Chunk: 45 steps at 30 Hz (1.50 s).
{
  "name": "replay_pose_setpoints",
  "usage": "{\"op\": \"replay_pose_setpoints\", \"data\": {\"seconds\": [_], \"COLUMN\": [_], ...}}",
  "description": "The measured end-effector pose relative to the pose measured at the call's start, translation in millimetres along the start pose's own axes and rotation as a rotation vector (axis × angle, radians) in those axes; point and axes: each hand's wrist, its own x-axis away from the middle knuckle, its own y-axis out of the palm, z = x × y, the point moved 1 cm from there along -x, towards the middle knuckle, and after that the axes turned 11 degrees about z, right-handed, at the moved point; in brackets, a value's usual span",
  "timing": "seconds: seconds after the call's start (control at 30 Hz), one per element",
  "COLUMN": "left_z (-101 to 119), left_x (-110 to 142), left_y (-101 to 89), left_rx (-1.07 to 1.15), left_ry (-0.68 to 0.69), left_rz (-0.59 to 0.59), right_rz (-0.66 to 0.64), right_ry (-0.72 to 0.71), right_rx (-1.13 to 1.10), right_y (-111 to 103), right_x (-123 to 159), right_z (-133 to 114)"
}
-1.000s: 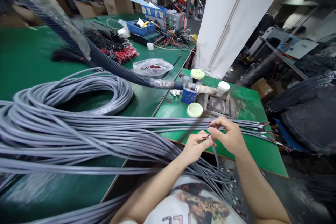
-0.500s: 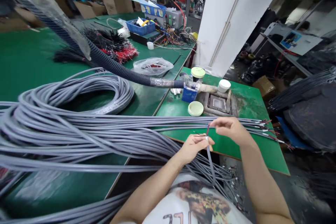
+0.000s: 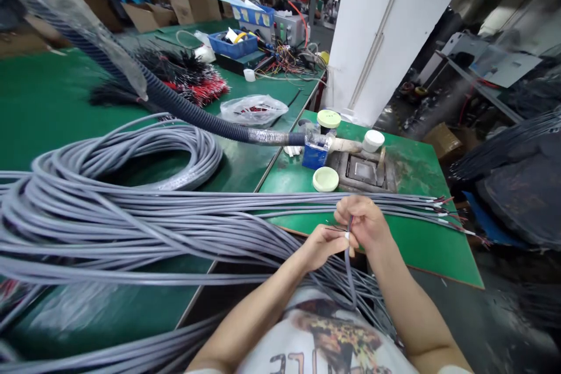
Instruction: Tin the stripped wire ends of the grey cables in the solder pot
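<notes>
Pinched between the thumb and fingers of my left hand (image 3: 323, 246) is a grey cable (image 3: 350, 274), just by the white band near its stripped end. From that end rise thin coloured wires (image 3: 350, 223), red and dark. My right hand (image 3: 364, 221) is closed around these wires just above the left hand, its fingers partly covering them. A few thin black strands stick out to the left over my left fingers. Behind the hands, a row of grey cables (image 3: 236, 203) runs across the bench, with stripped ends (image 3: 451, 213) at the right.
A large coil of grey cable (image 3: 65, 172) covers much of the left bench. Beyond the hands sit a soldering pot (image 3: 362, 170), a pale green lid (image 3: 325, 179), a white jar (image 3: 373, 141) and a blue box (image 3: 314, 155). A ribbed hose (image 3: 188, 106) hangs across.
My right hand has moved left and down, and its fingers have closed over the wires at the cable end. My left hand still grips the cable in nearly the same place.
</notes>
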Motion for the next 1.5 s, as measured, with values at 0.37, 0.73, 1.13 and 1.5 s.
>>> {"op": "replay_pose_setpoints", "data": {"seconds": [0.37, 0.73, 1.13, 1.5], "left_z": [-11.2, 0.2, -14.8, -0.7], "left_x": [-1.7, 1.4, -3.7, -6.1], "left_y": [-9.9, -4.3, -9.8, -8.0], "left_rx": [0.020, -0.120, 0.144, 0.523], "left_ry": [-0.009, 0.093, -0.047, -0.104], "left_rz": [0.199, 0.173, 0.296, 0.364], "right_rz": [0.110, 0.299, 0.095, 0.178], "right_ry": [-0.398, -0.400, -0.276, -0.607], "right_rx": [0.861, 0.428, 0.857, 0.856], "right_y": [-16.9, -11.1, -7.0, -6.5], "right_x": [10.5, -11.7, -0.1, 6.8], "right_z": [-36.6, -19.3, -16.5, -4.3]}}
